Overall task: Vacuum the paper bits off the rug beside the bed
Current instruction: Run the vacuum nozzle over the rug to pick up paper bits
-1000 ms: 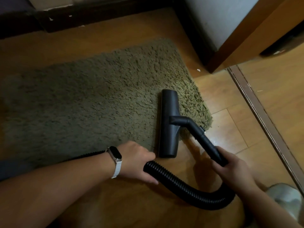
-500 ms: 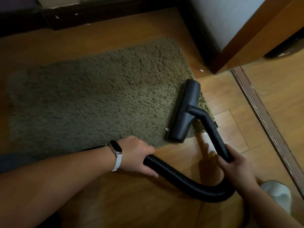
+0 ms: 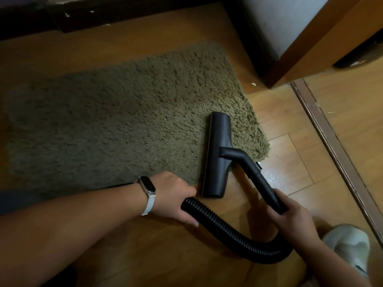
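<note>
Head view. Olive shag rug (image 3: 116, 125) lies on the wooden floor (image 3: 290, 121), long side running left to right, in front of a dark base (image 3: 124, 15) at the far edge.

Black vacuum floor nozzle (image 3: 216, 154) sits at the rug's right end, long axis running near to far. Its far part is on the pile; its near end overhangs the rug's near edge onto bare floor.

A rigid black tube (image 3: 257, 179) leaves the nozzle's middle, bends, and slants near-right to the right hand (image 3: 294, 222). Fingers and thumb of that hand are wrapped round the tube's near end.

The corrugated hose (image 3: 228, 230) loops from under the right hand across the near floor to the left hand (image 3: 174, 197). Left fingers are curled over the hose, thumb underneath. That wrist carries a fitness band (image 3: 148, 186) on a white strap.

No paper bits can be made out on the pile. One white paper bit (image 3: 253, 84) lies on the floor just beyond the rug's far right corner, near a wooden door frame (image 3: 321, 38).

A threshold strip (image 3: 331, 141) runs diagonally at right. A pale slipper (image 3: 350, 247) shows at near right.
</note>
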`<state>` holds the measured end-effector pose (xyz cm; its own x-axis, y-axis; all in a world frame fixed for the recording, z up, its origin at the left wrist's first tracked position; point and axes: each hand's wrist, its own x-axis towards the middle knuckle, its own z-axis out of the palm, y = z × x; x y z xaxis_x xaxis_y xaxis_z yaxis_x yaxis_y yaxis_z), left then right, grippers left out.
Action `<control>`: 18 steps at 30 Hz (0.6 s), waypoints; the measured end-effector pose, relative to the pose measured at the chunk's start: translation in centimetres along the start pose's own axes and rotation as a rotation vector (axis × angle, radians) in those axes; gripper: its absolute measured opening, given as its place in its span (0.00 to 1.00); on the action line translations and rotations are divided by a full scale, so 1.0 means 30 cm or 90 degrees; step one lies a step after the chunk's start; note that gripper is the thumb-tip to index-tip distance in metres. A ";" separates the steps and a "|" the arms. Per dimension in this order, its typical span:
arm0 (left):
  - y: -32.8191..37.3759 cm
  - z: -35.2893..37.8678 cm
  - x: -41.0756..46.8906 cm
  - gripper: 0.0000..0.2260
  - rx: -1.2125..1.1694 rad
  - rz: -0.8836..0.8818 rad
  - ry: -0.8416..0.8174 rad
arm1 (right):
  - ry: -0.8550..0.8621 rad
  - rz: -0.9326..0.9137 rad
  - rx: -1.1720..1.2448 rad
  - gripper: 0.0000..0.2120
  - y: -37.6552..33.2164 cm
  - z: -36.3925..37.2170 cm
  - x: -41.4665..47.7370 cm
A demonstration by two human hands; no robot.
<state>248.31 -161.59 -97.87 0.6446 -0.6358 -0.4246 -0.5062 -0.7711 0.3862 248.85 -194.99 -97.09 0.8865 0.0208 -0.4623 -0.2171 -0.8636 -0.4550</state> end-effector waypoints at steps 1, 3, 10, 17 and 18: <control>0.000 0.000 0.001 0.27 -0.002 0.001 -0.001 | 0.004 0.003 0.006 0.20 0.004 0.003 -0.006; -0.005 0.002 0.001 0.27 -0.001 0.007 -0.003 | 0.015 -0.001 0.008 0.19 0.001 0.013 -0.016; -0.031 -0.008 -0.012 0.26 0.011 0.003 0.001 | 0.038 -0.038 -0.088 0.20 -0.044 0.037 0.012; -0.041 -0.023 -0.017 0.25 0.012 -0.004 0.021 | 0.030 -0.108 -0.126 0.21 -0.101 0.027 0.065; -0.042 -0.026 -0.021 0.24 0.011 -0.007 0.022 | 0.023 -0.118 -0.128 0.21 -0.115 0.025 0.079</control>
<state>248.99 -160.19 -97.43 0.6693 -0.6260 -0.4003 -0.5088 -0.7787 0.3671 251.38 -191.59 -97.18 0.9185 0.1733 -0.3554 0.0328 -0.9292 -0.3682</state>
